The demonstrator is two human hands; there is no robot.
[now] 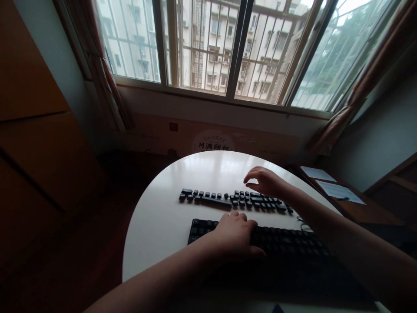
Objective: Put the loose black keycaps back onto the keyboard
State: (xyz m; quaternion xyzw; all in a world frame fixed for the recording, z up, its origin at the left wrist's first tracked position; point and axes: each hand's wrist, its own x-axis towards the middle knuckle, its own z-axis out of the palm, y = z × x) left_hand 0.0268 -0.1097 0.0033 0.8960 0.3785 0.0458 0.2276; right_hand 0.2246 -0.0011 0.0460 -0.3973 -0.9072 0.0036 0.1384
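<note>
A black keyboard [286,239] lies on the white round table [156,234], partly under my forearms. My left hand [236,232] rests over its left part, fingers curled towards the far edge and thumb stretched out to the right. Beyond the keyboard, loose black keycaps [257,200] are laid out in rows, with a long bar-shaped keycap [215,202] among them. Above the right part of these rows hovers my right hand [267,180], its index finger and thumb curved towards each other with a small gap. I see nothing between them.
A thin black cable [304,225] curls beside my right forearm. To the right, papers [340,191] and a pen [342,198] lie on a brown surface [374,213]. An orange-brown cabinet [39,156] stands at the left. Barred windows and curtains [104,87] are ahead.
</note>
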